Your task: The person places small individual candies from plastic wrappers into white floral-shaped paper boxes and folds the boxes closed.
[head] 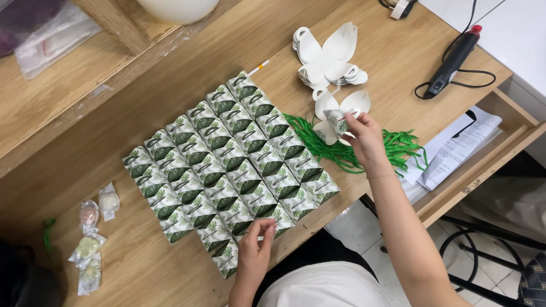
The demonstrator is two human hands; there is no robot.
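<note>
Several small green-and-white leaf-print paper boxes point(227, 159) stand in tight diagonal rows on the wooden table point(369, 51). My left hand point(255, 250) rests at the near edge of the rows, its fingertips pinched on the box nearest me. My right hand point(364, 139) holds a flat, unfolded box blank point(335, 113) over a pile of green ribbon strips point(341, 149). A stack of white unfolded blanks point(327, 57) lies beyond it.
A black glue gun point(452, 59) with its cord lies at the far right. Printed papers point(455, 150) sit on a lower shelf. Wrapped sweets point(94, 233) lie at the left. A thin pen point(259, 67) lies beyond the boxes, and a white container point(176, 8) stands at the top.
</note>
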